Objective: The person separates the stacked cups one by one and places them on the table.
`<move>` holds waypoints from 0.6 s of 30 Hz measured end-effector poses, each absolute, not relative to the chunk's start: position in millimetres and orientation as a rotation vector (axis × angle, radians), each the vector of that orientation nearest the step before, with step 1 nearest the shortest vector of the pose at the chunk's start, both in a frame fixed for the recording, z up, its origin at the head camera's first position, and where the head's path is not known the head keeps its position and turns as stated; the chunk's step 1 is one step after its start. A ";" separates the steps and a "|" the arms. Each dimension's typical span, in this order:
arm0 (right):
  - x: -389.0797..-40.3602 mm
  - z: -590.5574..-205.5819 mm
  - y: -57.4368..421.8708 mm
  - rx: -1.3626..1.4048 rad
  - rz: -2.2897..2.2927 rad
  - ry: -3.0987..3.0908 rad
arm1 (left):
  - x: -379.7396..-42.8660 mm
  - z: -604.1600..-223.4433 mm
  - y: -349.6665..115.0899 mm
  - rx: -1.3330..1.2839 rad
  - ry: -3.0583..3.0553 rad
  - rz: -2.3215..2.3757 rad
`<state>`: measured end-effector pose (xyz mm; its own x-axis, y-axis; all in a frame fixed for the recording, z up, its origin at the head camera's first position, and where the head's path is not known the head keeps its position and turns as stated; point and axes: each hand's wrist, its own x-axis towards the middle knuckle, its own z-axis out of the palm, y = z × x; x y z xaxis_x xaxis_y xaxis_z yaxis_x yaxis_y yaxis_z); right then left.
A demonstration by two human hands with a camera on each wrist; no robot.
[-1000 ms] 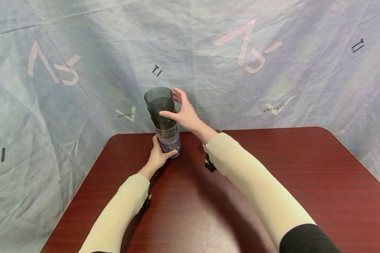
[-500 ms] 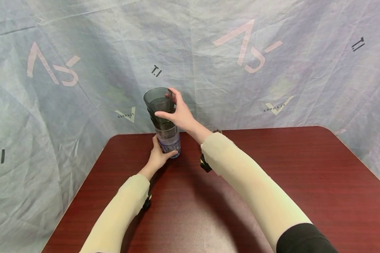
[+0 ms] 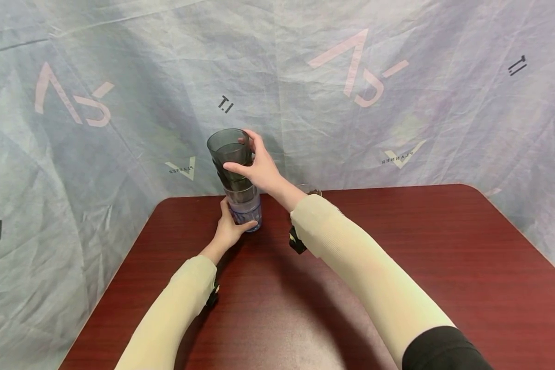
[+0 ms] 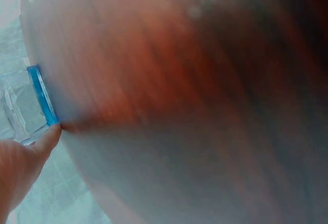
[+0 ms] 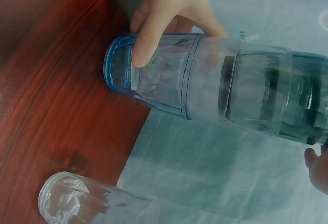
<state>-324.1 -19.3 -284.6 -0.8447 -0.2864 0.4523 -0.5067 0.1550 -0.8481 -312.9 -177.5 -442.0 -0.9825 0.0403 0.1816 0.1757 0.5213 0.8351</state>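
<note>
Table [image 3: 421, 246]; head view: right sleeve [image 3: 351, 257] mostly hides glass [image 3: 311, 188]; cups [image 3: 235, 183] part-hide left hand [image 3: 230, 229].

The grey backdrop [image 3: 277, 77] bears mirrored "PLANNER" [image 3: 398, 159]; also black "T.I" [image 3: 517, 66].

Reddish table [image 3: 467, 246]: cup stack [image 3: 235, 182], clear cup [image 5: 77, 201] (partly hidden, apparently upright).
</note>
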 end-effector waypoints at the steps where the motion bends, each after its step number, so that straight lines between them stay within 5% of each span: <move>1: -324.0 -284.6 -19.6 0.778 1.763 -2.240 | -312.9 -442.2 -177.8 -0.189 -2.617 -1.459; 18: -320.3 -280.4 -19.8 0.757 1.730 -2.206 | -312.3 -442.6 -178.9 -0.195 -2.618 -1.466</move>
